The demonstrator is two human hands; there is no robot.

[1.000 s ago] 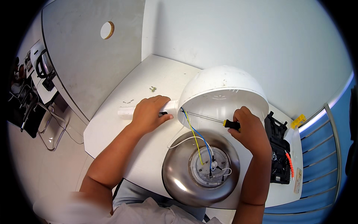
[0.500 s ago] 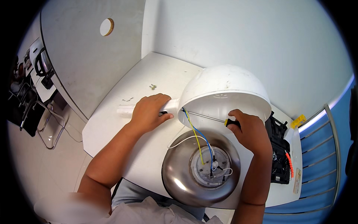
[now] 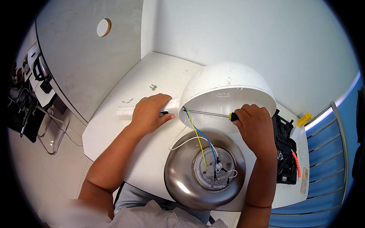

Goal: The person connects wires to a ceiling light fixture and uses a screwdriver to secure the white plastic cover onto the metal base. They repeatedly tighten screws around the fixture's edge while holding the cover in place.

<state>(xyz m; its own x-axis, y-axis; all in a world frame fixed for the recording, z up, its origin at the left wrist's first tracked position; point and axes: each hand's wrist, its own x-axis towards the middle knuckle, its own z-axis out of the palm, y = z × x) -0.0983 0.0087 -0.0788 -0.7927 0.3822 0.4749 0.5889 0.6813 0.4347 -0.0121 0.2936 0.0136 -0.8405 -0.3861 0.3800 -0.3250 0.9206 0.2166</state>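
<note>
My left hand is wrapped round the white handle of a large dome-shaped plastic shell, which lies tipped with its opening toward me. A small black part shows beside that thumb. My right hand grips the black and yellow handle of a screwdriver. Its long shaft reaches into the shell, with the tip at the inner wall where the handle joins. In front sits a round steel pot-like body, its underside plate facing up. Yellow-green and blue wires run from the plate into the shell; a white wire loops beside them.
Small screws lie in two groups on the white table, beyond my left hand. An open black tool case stands at the right edge, with an orange-red tool and a yellow piece nearby. Metal railings stand beyond.
My right hand has shifted its grip on the screwdriver handle, its fingers now curled over the handle's end. My left hand stays on the shell's handle. The whole view has shifted slightly.
</note>
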